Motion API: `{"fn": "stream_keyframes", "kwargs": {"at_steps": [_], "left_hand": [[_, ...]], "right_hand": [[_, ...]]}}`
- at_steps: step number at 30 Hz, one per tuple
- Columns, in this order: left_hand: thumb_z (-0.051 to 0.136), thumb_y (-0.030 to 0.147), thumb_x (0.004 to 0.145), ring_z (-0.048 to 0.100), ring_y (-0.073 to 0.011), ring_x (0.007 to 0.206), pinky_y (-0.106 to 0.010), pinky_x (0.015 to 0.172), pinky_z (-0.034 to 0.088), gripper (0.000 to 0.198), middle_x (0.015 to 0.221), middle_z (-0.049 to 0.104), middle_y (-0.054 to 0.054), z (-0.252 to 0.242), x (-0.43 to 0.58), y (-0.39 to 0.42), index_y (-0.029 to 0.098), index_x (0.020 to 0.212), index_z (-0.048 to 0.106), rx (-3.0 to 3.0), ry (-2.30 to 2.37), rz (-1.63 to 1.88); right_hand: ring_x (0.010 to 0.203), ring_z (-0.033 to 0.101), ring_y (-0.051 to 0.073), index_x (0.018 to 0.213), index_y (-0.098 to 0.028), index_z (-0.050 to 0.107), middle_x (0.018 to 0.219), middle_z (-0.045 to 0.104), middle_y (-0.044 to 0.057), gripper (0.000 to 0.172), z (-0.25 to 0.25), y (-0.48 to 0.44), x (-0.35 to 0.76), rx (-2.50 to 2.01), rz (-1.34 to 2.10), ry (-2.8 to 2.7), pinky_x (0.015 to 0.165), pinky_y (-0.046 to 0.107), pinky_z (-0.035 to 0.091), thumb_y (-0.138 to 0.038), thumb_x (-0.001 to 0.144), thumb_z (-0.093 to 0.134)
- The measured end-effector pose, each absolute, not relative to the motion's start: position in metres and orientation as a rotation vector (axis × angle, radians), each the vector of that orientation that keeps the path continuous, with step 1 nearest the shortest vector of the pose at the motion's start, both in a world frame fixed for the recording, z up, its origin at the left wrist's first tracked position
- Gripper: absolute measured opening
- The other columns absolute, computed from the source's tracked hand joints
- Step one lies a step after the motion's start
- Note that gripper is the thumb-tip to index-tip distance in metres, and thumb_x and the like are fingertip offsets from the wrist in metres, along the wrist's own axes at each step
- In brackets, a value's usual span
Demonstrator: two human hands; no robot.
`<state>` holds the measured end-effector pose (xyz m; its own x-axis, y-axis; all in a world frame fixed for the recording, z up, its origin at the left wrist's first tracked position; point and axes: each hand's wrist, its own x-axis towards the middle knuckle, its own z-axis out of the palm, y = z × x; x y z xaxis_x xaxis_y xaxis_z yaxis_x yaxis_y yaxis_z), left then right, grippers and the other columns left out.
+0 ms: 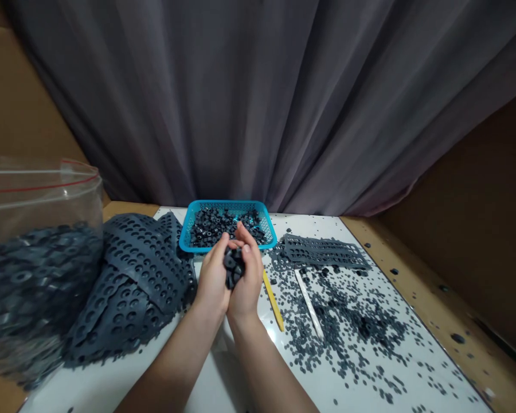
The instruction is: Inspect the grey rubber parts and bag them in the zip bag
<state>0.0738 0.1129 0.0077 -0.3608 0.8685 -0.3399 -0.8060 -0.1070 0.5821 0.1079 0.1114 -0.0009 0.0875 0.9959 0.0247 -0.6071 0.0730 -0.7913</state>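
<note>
I have the left hand [211,275] and the right hand [246,284] cupped together, heels touching, on the near side of the blue basket [195,249]. The fingers [248,236] are partly curled, leaving a hollow open at the top, and they have hold of a small heap of black pieces [234,267] — at least one shows a hole through it. The fingertips overlap the basket's near rim in my view; I can't tell whether they are above it or just in front. Inside the basket lies a spread of loose dark parts [210,222], several ring-shaped.

Left of the basket, I see a mound of perforated grey sheets [133,281], and beyond that a clear zip bag [43,264] packed with similar parts. Right of the basket lie flat perforated strips [324,251]. Nearer me than the basket and to its right, a yellow stick [274,302] and a white stick [308,304] rest on the white bench [101,390] — tiny dark discs [348,327] are scattered around the white one.
</note>
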Motion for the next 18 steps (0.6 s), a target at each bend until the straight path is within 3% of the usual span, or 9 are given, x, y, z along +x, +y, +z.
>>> {"fn": "stream_keyframes", "kwargs": {"at_steps": [4,9,13,16,18], "left_hand": [[0.064,0.028,0.072,0.061,-0.0181,0.093,-0.024,0.084,0.043,0.017,0.089,0.07,-0.005,0.003,0.078,0.113,0.016,0.083,0.069,0.509,1.066,1.732],[0.049,0.037,0.083,0.052,-0.0196,0.113,-0.026,0.098,0.035,0.031,0.108,0.066,-0.006,0.007,0.084,0.109,0.018,0.093,0.071,0.732,1.035,1.696],[0.06,0.034,0.077,0.057,-0.0201,0.105,-0.025,0.091,0.041,0.03,0.105,0.067,-0.007,0.007,0.092,0.106,0.017,0.1,0.068,0.636,0.913,1.612],[0.068,0.022,0.071,0.063,-0.0147,0.082,-0.019,0.075,0.046,0.016,0.085,0.07,-0.005,0.004,0.094,0.109,0.013,0.084,0.07,0.304,0.831,1.663],[0.068,0.014,0.069,0.062,-0.01,0.069,-0.016,0.069,0.046,0.005,0.073,0.068,-0.002,0.002,0.093,0.113,0.012,0.074,0.067,0.131,0.778,1.682]], "right_hand": [[0.117,0.05,0.018,0.112,-0.02,0.059,0.128,0.054,0.007,0.036,-0.001,0.116,0.111,-0.867,1.273,-0.803,0.104,0.038,0.034,-0.035,0.08,0.052],[0.122,0.045,0.019,0.124,-0.021,0.048,0.134,0.048,0.008,0.045,0.003,0.123,0.119,-0.99,1.155,-0.892,0.104,0.039,0.034,-0.036,0.081,0.05],[0.136,0.024,0.017,0.132,-0.023,0.038,0.148,0.026,0.006,0.048,0.006,0.123,0.128,-1.022,0.967,-1.121,0.111,0.04,0.02,-0.034,0.085,0.043],[0.14,0.008,0.015,0.133,-0.031,0.036,0.152,0.01,-0.002,0.045,0.005,0.12,0.128,-0.992,0.906,-1.195,0.113,0.044,0.01,-0.037,0.089,0.034],[0.14,0.007,0.016,0.132,-0.034,0.038,0.152,0.009,-0.005,0.043,0.004,0.119,0.126,-0.951,0.961,-1.142,0.112,0.046,0.01,-0.04,0.089,0.031]]}}
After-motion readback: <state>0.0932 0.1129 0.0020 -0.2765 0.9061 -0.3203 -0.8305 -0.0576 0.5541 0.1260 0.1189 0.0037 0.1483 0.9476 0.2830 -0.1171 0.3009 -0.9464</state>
